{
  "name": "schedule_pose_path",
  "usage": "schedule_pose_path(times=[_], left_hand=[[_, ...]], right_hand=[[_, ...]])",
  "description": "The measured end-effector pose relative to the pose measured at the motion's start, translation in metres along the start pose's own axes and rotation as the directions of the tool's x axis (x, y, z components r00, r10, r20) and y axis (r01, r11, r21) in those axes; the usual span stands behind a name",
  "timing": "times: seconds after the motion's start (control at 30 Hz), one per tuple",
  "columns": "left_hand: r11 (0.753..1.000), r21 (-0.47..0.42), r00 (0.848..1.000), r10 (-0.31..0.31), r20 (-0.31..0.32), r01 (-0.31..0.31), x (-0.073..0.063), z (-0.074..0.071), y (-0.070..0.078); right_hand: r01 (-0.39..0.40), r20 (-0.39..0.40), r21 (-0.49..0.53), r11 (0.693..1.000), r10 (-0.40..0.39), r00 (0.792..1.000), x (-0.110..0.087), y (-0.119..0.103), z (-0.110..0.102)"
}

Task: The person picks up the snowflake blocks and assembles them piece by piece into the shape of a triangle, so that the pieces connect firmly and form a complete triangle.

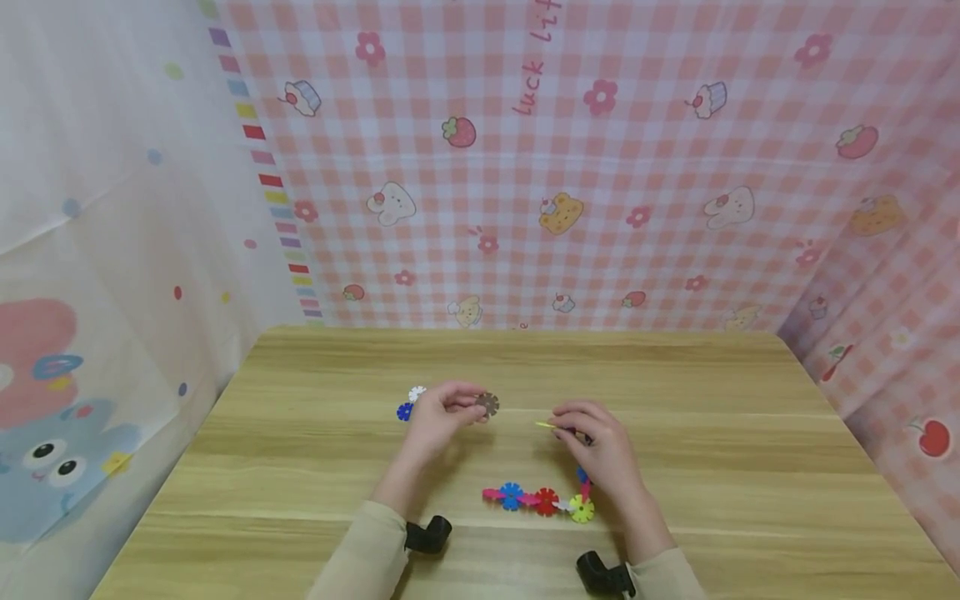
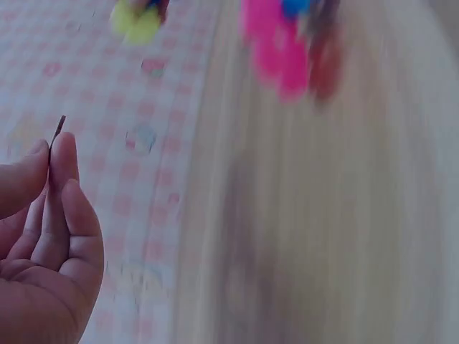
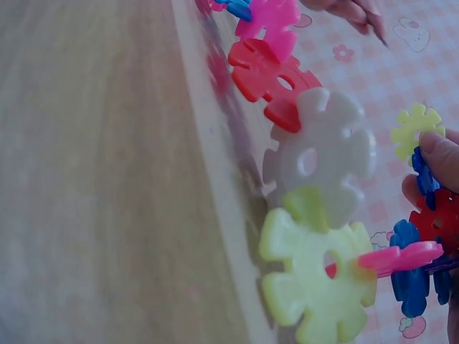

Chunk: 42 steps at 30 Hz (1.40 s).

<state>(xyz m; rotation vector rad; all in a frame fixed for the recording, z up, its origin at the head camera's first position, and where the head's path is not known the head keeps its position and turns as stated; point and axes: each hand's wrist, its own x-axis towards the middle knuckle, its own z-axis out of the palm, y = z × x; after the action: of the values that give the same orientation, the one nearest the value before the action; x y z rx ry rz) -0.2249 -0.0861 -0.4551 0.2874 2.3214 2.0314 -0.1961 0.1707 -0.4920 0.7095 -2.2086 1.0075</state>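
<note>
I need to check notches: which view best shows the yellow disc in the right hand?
Right wrist: the yellow disc shows nearly face-on, notches clear, though the right hand covers part. Head shows only its thin edge; left wrist, a blurred yellow shape at top, probably it.

I am seeing a pink checked cloth [image 1: 510, 175] hanging across the head view's top, a white printed cloth [image 1: 112, 142] hanging far left, a wood-grain worktop [image 1: 697, 467] stretching below.

This seems a curtained play corner, with cartoon-printed cloth [image 1: 495, 183] at twelve o'clock and wooden table [image 1: 502, 558] at six.
</note>
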Motion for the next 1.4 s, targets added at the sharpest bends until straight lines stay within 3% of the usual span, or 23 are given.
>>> schedule_pose_path(times=[0.1, 0.2, 0.47, 0.9, 1.17, 1.27, 1.4], left_hand=[[1.000, 0.005, 0.998, -0.006, 0.060, 0.006, -0.001, 0.017, -0.001], [0.999, -0.020, 0.996, -0.034, 0.081, 0.036, -0.001, 0.031, -0.005], [0.985, -0.156, 0.997, -0.061, 0.046, 0.068, -0.003, 0.052, -0.010], [0.981, -0.185, 0.998, -0.068, -0.015, 0.064, -0.011, 0.069, -0.008], [0.972, -0.220, 0.995, -0.093, -0.028, 0.085, -0.012, 0.075, -0.007], [0.977, -0.197, 0.995, -0.091, -0.045, 0.081, -0.011, 0.075, -0.005], [0.995, -0.081, 0.995, -0.058, -0.079, 0.051, -0.011, 0.075, -0.004]], right_hand=[[-0.006, 0.001, -0.005, 1.000, 0.006, 1.000, 0.001, 0.000, 0.000], [-0.009, 0.005, -0.006, 1.000, 0.009, 1.000, 0.001, -0.001, 0.000], [-0.012, 0.003, 0.002, 1.000, 0.012, 1.000, 0.002, -0.004, 0.000], [0.043, -0.057, 0.024, 0.999, -0.042, 0.997, 0.005, -0.006, 0.000], [-0.016, -0.057, 0.010, 1.000, 0.017, 0.998, 0.003, -0.006, 0.001], [-0.032, -0.045, -0.014, 0.999, 0.031, 0.999, 0.003, -0.006, 0.001], [-0.041, 0.007, -0.061, 0.997, 0.042, 0.999, 0.004, -0.006, -0.001]])
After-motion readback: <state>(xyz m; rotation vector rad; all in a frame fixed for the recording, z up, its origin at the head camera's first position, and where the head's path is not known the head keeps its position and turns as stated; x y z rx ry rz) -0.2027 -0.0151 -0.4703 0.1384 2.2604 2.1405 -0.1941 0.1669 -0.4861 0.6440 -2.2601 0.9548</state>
